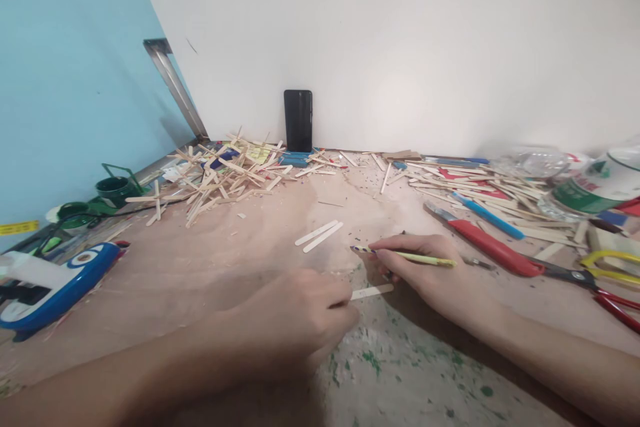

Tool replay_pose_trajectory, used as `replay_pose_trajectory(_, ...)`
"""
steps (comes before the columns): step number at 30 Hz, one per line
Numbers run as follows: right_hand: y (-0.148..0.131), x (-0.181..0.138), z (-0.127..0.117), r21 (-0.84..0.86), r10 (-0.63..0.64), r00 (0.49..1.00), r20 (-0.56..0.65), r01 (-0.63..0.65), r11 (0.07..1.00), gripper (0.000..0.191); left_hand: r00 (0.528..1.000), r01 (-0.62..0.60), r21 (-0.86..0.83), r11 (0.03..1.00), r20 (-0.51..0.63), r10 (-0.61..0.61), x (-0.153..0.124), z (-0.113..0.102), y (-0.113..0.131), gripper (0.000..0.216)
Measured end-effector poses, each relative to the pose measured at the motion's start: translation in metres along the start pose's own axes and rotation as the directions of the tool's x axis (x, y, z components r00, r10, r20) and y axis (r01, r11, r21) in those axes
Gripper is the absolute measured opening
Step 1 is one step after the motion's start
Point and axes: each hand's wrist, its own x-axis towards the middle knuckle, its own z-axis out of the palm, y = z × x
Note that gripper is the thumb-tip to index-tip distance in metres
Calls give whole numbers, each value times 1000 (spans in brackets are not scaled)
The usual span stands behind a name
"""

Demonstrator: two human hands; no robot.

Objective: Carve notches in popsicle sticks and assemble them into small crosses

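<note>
My left hand [300, 317] is closed, pinching the near end of a pale popsicle stick [373, 291] that lies flat on the worn table. My right hand [425, 270] grips a yellow pencil [415, 257]. The pencil lies almost level, its tip pointing left just above the stick. Two more loose sticks [319, 235] rest side by side a little beyond both hands.
A big heap of sticks [225, 173] lies at back left, another spread [480, 187] at back right. A black phone [298, 120] leans on the wall. A red utility knife [487, 247], red-handled pliers [595, 287], plastic bottle [595, 190], blue glue gun [55, 287] and green cups [113, 190] ring the work spot.
</note>
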Motion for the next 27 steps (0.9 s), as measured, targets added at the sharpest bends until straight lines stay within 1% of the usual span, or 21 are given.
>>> replay_pose_trajectory(6, -2, -1, 0, 12, 10, 1000, 9, -10, 1000, 23, 1000, -11, 8, 1000, -10, 11, 1, 0, 1, 20)
replay_pose_trajectory(11, -6, -1, 0, 28, 32, 999, 19, -32, 999, 27, 1000, -9, 8, 1000, -20, 9, 0, 1, 1, 18)
replay_pose_trajectory(17, -5, -1, 0, 55, 47, 999, -12, -46, 997, 23, 999, -24, 21, 999, -32, 25, 1, 0, 0, 18)
replay_pose_trajectory(20, -2, -1, 0, 78, 68, 998, -15, -67, 995, 21, 999, -22, 9, 1000, -28, 22, 0, 0, 1, 18)
replay_pose_trajectory(24, 0, 1, 0, 104, 115, 993, -26, -112, 988, 24, 1000, -12, -7, 1000, -19, 12, -1, 0, 1, 19)
replay_pose_trajectory(27, 0, 2, 0, 99, 129, 992, -13, -127, 987, 23, 1000, -20, -5, 1000, -21, 20, 0, -1, 2, 20)
